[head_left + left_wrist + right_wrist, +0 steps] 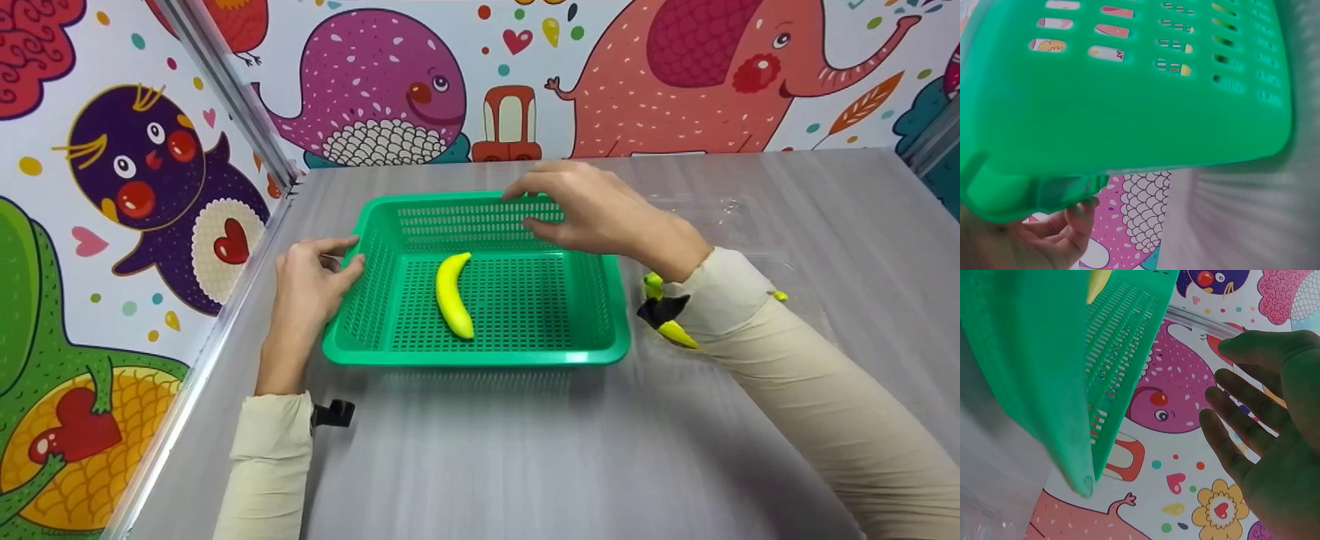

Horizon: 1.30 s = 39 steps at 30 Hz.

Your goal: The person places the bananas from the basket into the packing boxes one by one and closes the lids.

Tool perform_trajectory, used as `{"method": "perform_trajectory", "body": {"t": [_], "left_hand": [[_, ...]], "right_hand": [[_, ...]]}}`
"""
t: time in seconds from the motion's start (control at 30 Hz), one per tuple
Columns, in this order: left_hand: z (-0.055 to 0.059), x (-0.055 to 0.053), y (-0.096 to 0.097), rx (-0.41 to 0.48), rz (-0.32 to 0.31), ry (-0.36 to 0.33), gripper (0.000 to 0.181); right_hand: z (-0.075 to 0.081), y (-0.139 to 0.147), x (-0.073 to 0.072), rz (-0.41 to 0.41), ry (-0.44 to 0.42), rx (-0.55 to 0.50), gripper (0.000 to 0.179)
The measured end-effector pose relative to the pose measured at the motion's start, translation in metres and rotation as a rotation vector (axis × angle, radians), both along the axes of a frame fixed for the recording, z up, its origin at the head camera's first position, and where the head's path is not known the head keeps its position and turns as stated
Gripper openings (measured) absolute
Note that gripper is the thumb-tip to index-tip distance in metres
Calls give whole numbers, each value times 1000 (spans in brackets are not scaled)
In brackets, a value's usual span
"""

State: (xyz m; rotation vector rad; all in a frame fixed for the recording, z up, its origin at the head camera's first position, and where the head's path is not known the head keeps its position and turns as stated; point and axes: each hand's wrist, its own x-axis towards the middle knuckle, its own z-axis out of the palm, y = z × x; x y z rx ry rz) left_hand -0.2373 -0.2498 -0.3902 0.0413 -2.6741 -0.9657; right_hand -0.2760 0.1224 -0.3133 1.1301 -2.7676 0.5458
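A green plastic basket (480, 358) with slotted walls stands on the grey table, and a yellow banana (452, 296) lies in it, left of the middle. My left hand (309, 281) holds the basket's left rim, its thumb reaching over the edge. From the left wrist view, that hand's bent fingers (1075, 225) show by the rim, partly hidden by the basket. Over the basket's back right part hovers my right hand (589, 206). Its fingers are spread and loosely bent, with nothing between them in the right wrist view.
Right of the basket lies a clear plastic container (731, 214), partly behind the right forearm. Yellow and green pieces (679, 335) show there beside a black object (664, 307), mostly hidden by the sleeve. Walls with cartoon animals (382, 82) border the table at the back and left.
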Motion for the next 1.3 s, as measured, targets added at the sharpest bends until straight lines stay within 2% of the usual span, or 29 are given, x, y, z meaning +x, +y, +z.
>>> {"method": "perform_trajectory", "body": {"t": [0.73, 1.13, 1.3], "left_hand": [[-2, 0, 0, 15, 10, 1, 31], [-3, 0, 0, 12, 1, 12, 31], [-2, -1, 0, 18, -2, 7, 31]], "right_hand": [[-10, -44, -12, 73, -54, 42, 37], [-27, -65, -16, 113, -87, 81, 37], [-38, -72, -19, 125, -128, 111, 38]]}}
